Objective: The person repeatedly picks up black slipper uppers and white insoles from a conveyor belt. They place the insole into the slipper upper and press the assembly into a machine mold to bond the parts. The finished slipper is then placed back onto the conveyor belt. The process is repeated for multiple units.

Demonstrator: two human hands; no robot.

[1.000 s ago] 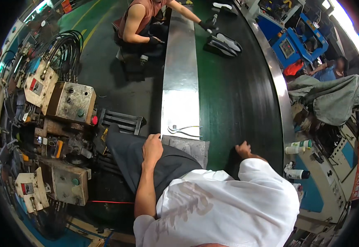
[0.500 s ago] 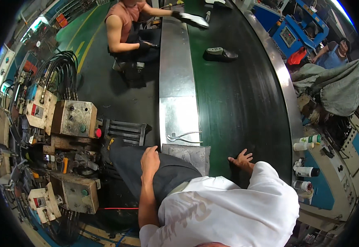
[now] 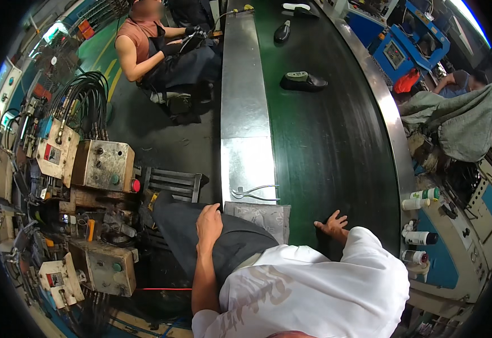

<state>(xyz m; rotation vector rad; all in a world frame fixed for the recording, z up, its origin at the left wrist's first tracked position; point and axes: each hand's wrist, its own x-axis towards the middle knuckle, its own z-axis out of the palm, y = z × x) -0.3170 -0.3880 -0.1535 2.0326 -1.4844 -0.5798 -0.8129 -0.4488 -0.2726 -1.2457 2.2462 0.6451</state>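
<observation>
At the left stand grey control boxes (image 3: pixel 102 165) with cables. The left hand (image 3: pixel 208 223) rests flat on the person's dark trouser leg (image 3: pixel 201 236), fingers loosely together, holding nothing. Just beyond it, pliers (image 3: pixel 254 193) lie on the steel ledge (image 3: pixel 245 112) above a grey cloth (image 3: pixel 263 217). The right hand (image 3: pixel 333 225) lies on the green belt (image 3: pixel 325 146), fingers spread wide, empty. A shoe (image 3: pixel 303 81) sits far up the belt.

A dark shoe (image 3: pixel 303 81) lies on the green conveyor belt (image 3: pixel 336 152), with a second one (image 3: pixel 282 31) farther up it. Left of the belt sits a co-worker (image 3: pixel 156 50); grey control boxes (image 3: pixel 104 165) stand farther left. Bottles (image 3: pixel 420 197) cluster right of the belt.
</observation>
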